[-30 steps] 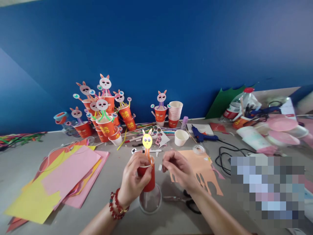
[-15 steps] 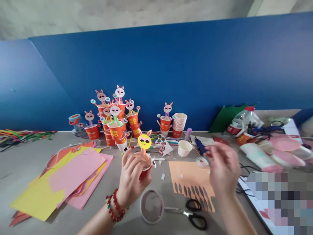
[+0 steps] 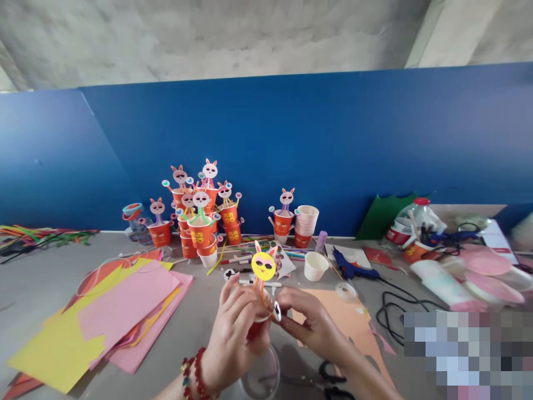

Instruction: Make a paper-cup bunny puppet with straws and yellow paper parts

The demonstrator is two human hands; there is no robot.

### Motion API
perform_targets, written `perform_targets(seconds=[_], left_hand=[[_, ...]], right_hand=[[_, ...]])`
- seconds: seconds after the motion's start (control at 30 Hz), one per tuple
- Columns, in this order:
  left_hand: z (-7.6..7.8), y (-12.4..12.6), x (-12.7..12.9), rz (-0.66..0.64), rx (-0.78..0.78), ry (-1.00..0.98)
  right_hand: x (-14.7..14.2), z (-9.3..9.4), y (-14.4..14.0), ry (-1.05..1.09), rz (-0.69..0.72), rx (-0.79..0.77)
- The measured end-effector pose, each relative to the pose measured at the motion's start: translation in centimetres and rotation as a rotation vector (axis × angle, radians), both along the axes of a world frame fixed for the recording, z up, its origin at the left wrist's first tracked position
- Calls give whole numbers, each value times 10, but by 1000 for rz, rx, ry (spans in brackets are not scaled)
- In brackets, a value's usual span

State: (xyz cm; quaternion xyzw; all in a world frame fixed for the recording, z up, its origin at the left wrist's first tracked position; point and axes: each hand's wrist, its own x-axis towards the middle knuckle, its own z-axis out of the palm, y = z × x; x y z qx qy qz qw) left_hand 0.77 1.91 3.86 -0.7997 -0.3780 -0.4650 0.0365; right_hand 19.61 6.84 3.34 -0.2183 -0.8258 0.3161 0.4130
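In my left hand (image 3: 239, 328) is a red paper cup (image 3: 259, 331), its fingers wrapped round the side. A yellow rabbit face (image 3: 264, 266) with pink ears rises from the cup on orange stems. White discs with black marks stick out on both sides. At the cup's right, my right hand (image 3: 310, 322) pinches the white disc (image 3: 277, 311) between thumb and fingers. Below the hands lie a clear round ring (image 3: 272, 378) and black-handled scissors (image 3: 333, 383), partly hidden by my right arm. The peach paper sheet (image 3: 328, 305) is partly under that arm.
Finished rabbit cups (image 3: 200, 228) are stacked at the back left. Coloured paper sheets (image 3: 129, 300) lie on the left. Behind are a white cup (image 3: 316, 266), a cup stack (image 3: 307, 222) and a blue glue gun (image 3: 353, 266) with a trailing cord. A bottle (image 3: 402, 222) stands at right.
My right hand has moved left from beside the glue gun to the cup and now grips the white disc. My left hand still holds the cup, slightly further right and lower in view.
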Motion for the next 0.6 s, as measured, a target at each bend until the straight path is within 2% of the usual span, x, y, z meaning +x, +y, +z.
perform_targets(seconds=[0.23,0.33,0.43,0.47,0.53,0.6], left_hand=[[5,-6,-4,-1,3,83],[-6,-9,-11,17,53,81],[-25,-8,-25,75,124,-166],[-32,-6,-31,93,96,-304],[-40,2,-42,63,-64,-561],[-41,12,-50,-139,-355,-720]], right_hand=[[0,-1,-1,-39,1,76],[3,-3,2,-43,-6,69],[8,-4,5,-24,-6,41],[9,-4,6,-13,2,32],[11,-3,7,7,27,18],[12,-2,7,25,52,9]])
